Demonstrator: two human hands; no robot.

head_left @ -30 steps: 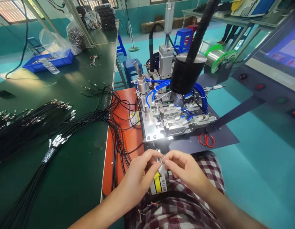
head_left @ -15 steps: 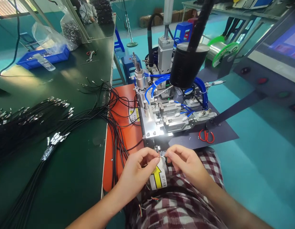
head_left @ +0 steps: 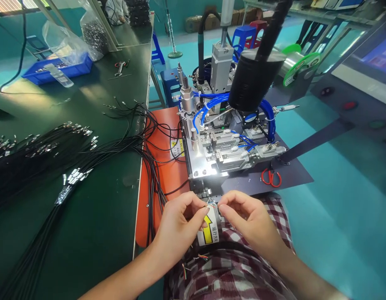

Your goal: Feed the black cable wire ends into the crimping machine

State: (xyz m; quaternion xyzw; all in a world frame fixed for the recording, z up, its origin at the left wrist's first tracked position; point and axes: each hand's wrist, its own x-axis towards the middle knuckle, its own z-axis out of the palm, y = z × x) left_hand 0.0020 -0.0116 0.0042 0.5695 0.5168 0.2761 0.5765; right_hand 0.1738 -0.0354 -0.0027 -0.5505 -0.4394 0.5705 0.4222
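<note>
Fingertips of the left hand (head_left: 182,218) are pinched on thin, splayed wires (head_left: 211,203) in front of the metal machine (head_left: 230,161); those of the right hand (head_left: 247,213) are held narrow beside them, any grip unclear. Smooth black cables (head_left: 153,181) are draped left of the machine.

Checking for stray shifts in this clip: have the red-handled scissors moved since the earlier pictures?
No; judged against the dark plate, the scissors lie in the same spot.

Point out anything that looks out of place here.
The loose black cables look untidy: they straggle over the bench edge onto the orange panel, looping across one another, unlike the wrapped bundle nearby. No obvious spill shows.
</note>
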